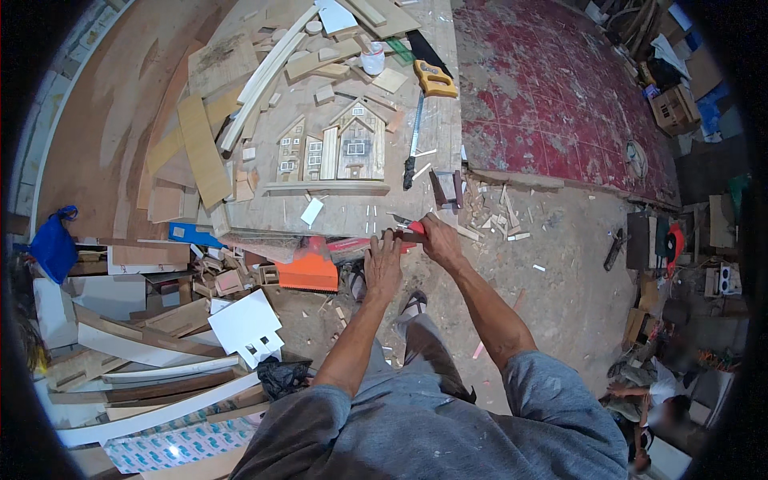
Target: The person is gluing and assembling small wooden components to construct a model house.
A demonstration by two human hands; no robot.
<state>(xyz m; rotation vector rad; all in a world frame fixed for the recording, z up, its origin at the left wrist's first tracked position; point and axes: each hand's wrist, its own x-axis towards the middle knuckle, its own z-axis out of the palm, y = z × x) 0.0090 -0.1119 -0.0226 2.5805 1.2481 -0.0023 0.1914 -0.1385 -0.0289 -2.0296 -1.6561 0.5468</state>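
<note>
At the near edge of the worktable [264,218], my right hand [442,240] is closed around a red-handled utility knife [416,227], its blade pointing left. Just to the left, my left hand [384,268] has its fingers closed on a small dark brown strip [410,237], probably wood, which meets the knife hand. Thin white sticks [376,216] lie on the tabletop close to both hands. Beyond them, a flat miniature wooden house front [360,148] with small windows lies behind a long wood strip [328,188]. A dark brown channel-shaped piece [446,190] sits by the table's right edge.
A yellow-handled handsaw [435,78], a long thin blade tool [416,132], a white tub [373,59] and wood offcuts crowd the far tabletop. Boards [152,352] are piled at lower left, near an orange dustpan-like piece [310,274]. Another person [664,396] is at lower right.
</note>
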